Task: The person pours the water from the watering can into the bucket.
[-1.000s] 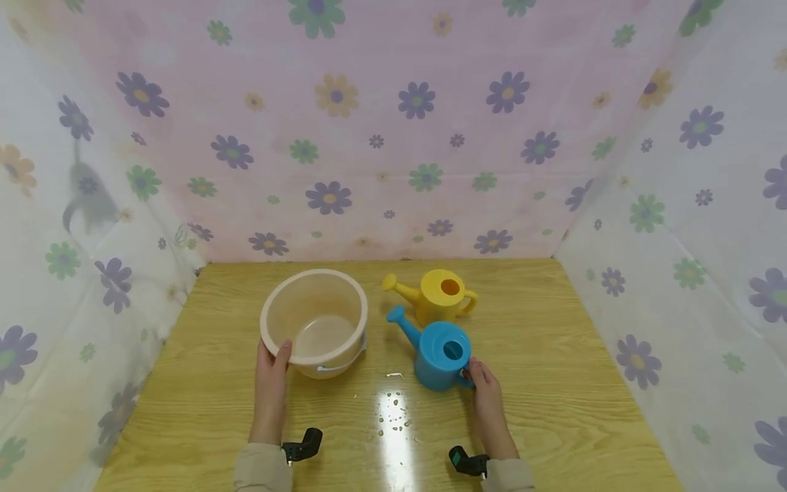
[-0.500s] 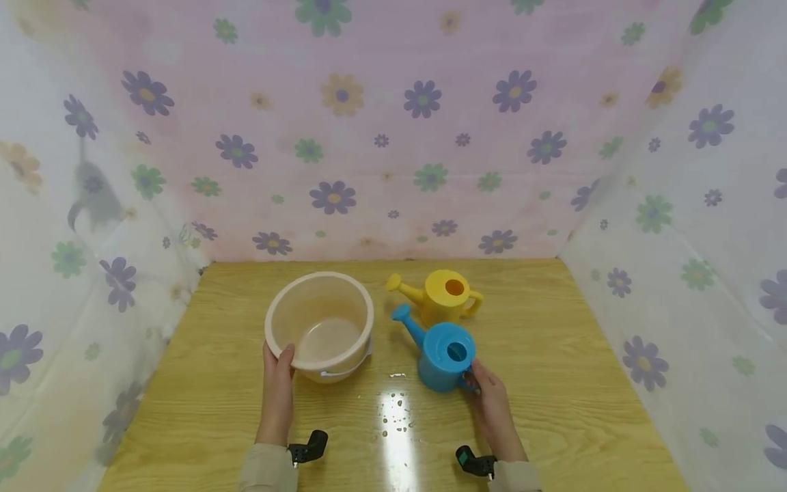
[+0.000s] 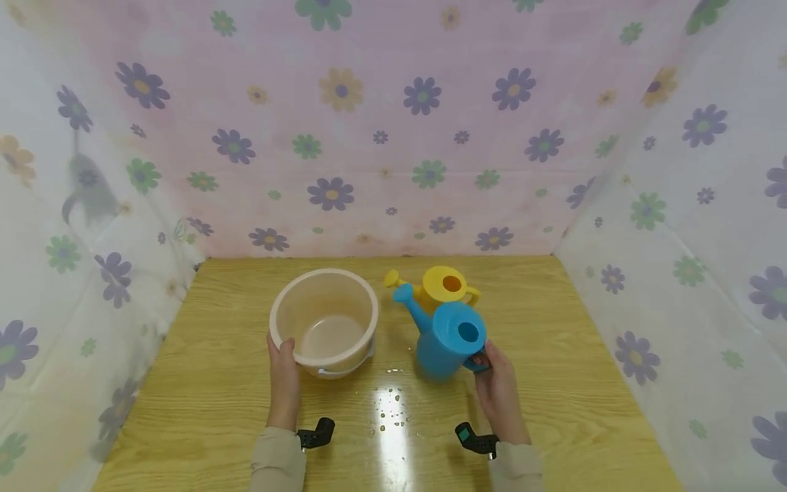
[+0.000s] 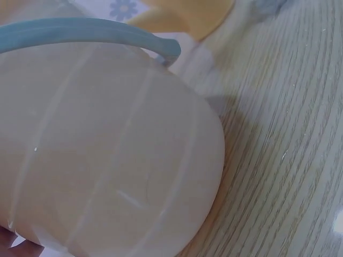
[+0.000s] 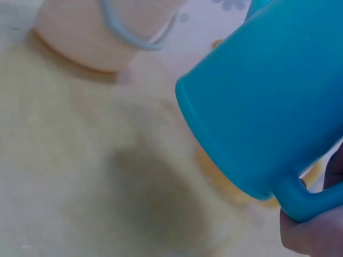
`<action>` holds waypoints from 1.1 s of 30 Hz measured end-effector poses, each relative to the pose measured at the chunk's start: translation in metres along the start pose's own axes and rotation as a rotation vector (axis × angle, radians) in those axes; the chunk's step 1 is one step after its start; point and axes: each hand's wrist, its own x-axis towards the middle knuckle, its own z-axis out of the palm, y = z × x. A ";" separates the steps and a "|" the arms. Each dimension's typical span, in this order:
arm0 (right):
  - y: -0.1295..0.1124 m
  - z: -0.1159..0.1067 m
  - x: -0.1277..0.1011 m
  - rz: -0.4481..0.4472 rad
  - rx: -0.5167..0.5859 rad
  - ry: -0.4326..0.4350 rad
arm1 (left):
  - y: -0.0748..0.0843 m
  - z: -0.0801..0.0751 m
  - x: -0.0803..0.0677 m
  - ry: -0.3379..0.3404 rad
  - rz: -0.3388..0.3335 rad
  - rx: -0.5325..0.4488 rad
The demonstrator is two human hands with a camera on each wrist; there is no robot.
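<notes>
Left hand (image 3: 284, 365): lower left of centre in the head view, thumb hooked over the near rim of the bucket, fingers curled against its outer wall.
Bucket (image 3: 324, 320): translucent pinkish plastic bucket, upright on the wooden table (image 3: 565, 383), left of centre; its pale blue bail handle (image 4: 107, 33) hangs down the side.
Right hand (image 3: 499, 389): lower right of centre, fingers wrapped round the handle of the blue watering can.
Blue watering can (image 3: 447, 335): middle of the frame, lifted off the table, tilted, spout pointing to the upper left towards the bucket.
Yellow watering can (image 3: 444, 285): standing just behind the blue one, partly hidden by it.
Backdrop (image 3: 369, 123): flowered cloth behind and on both sides.
</notes>
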 end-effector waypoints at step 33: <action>-0.022 0.049 0.022 -0.003 -0.351 0.041 | 0.003 0.013 0.007 0.015 0.057 0.049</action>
